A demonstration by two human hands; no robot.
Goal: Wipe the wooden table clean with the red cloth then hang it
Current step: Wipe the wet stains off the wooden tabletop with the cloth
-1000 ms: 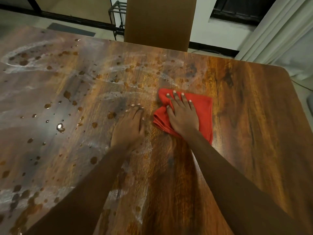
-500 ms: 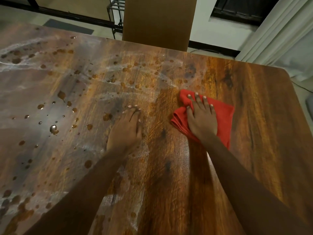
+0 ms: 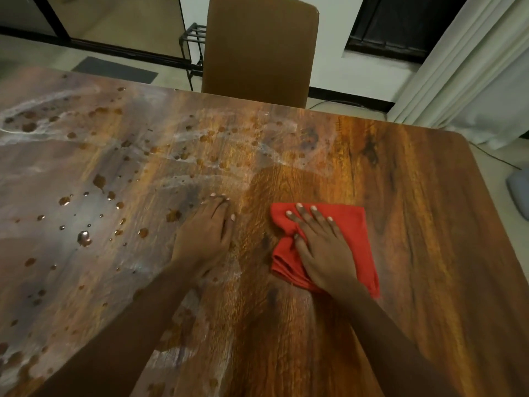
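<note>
Right hand (image 3: 325,250) pressed flat, fingers spread, on the folded red cloth (image 3: 355,239); no closed grip, palm pinning it to the worktop (image 3: 429,224). Cloth lies right of centre. Left hand (image 3: 204,239) flat and open on bare wood just beside it. Brown droplets (image 3: 84,237) and pale smears cover the left half. Chair (image 3: 260,47) at the far edge.

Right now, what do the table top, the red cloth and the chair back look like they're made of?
Table top: wood or wood-look laminate, glossy; grain and knots show, droplets bead. Red cloth: soft woven fabric, matte; it folds and bunches under the right hand. Chair back: smooth tan upholstery, possibly leatherette.
</note>
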